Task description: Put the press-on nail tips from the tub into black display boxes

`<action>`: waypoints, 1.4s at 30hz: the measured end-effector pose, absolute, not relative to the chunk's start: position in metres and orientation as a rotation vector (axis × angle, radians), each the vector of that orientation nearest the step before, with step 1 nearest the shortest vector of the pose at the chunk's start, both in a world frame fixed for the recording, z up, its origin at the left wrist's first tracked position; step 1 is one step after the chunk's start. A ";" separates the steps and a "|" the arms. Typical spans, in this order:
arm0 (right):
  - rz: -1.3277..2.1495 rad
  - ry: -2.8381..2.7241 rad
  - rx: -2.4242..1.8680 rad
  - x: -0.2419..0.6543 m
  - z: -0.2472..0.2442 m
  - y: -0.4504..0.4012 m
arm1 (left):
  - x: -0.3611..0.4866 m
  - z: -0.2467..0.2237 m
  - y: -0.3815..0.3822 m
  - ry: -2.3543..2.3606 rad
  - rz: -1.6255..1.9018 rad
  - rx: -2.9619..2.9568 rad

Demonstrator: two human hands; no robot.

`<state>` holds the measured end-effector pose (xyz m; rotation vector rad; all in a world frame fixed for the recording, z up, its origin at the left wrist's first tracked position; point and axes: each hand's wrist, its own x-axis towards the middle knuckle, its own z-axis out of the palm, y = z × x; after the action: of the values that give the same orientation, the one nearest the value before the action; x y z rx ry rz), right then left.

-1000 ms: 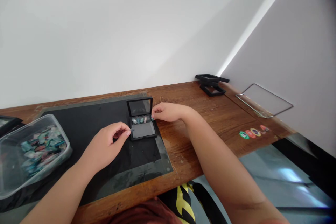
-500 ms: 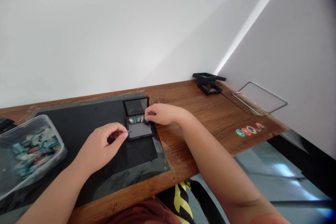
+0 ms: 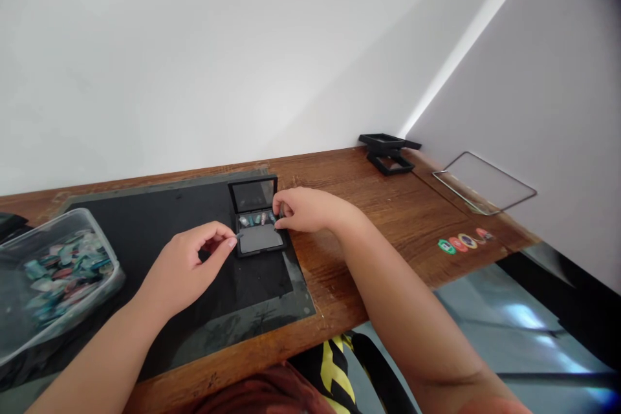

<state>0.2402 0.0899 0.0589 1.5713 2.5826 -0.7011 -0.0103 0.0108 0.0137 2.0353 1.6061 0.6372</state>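
A small black hinged case point(image 3: 262, 249) lies with its lid raised, a grey pad point(image 3: 262, 238) in its base. Along the pad's far edge runs a row of small glossy teal and whitish pieces point(image 3: 257, 218), their exact kind too small to tell. My left hand point(image 3: 194, 262) pinches a small dark sliver-like piece point(image 3: 240, 235) between thumb and forefinger, over the case's left edge. At the right edge, my right hand point(image 3: 305, 210) has thumb and forefinger apart beside the last piece of the row, touching the case or very close to it.
A clear plastic tub point(image 3: 109, 252) of mixed teal, pink and white pieces stands on the left of the black mat point(image 3: 194, 207). Black frames point(image 3: 388, 158) are stacked at the back right. Round stickers point(image 3: 456, 243) and a wire frame point(image 3: 485, 184) are further right.
My right thumb and forefinger have parted and moved slightly right, off the last piece in the row. My left hand has hardly moved, its small piece still in the pinch.
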 end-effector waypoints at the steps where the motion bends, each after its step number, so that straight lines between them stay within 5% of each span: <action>1: -0.702 2.585 1.569 0.241 0.059 0.090 | -0.010 0.014 0.011 1.606 0.634 2.030; 42: -0.663 2.675 1.566 0.235 0.057 0.090 | -0.009 0.012 0.013 1.592 0.533 2.011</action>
<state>0.2346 0.0899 0.0572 1.5659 2.6754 -0.6627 -0.0087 0.0130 0.0122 2.0111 1.5917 0.5325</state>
